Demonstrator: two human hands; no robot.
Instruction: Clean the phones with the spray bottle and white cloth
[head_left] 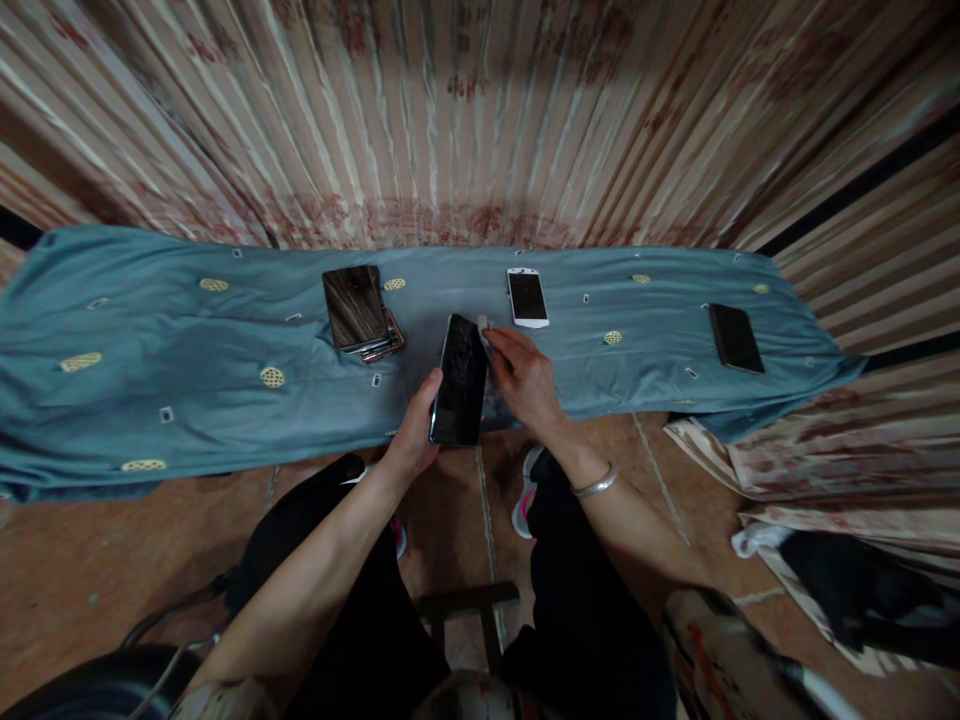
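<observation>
My left hand (418,427) is wrapped round the lower left edge of a smartphone (459,385), its thumb on the side. The phone is tilted, its dark screen facing me, with faint smears on the glass. At the phone's upper right edge, my right hand (529,380) pinches a small pale grey piece (482,325), too small to make out as cloth or something else. Just beyond, a white smartphone (528,298) lies face up. To the left is a stack of smartphones (355,306), the top one dark and glossy.
A blue-green cloth (450,270) with yellow prints covers the long, narrow table. Toward its right end lies a dark flat device (736,338). Patterned curtains (465,120) hang behind and at the right. Dark fabric (862,590) lies low on the right, above the tiled floor (607,470).
</observation>
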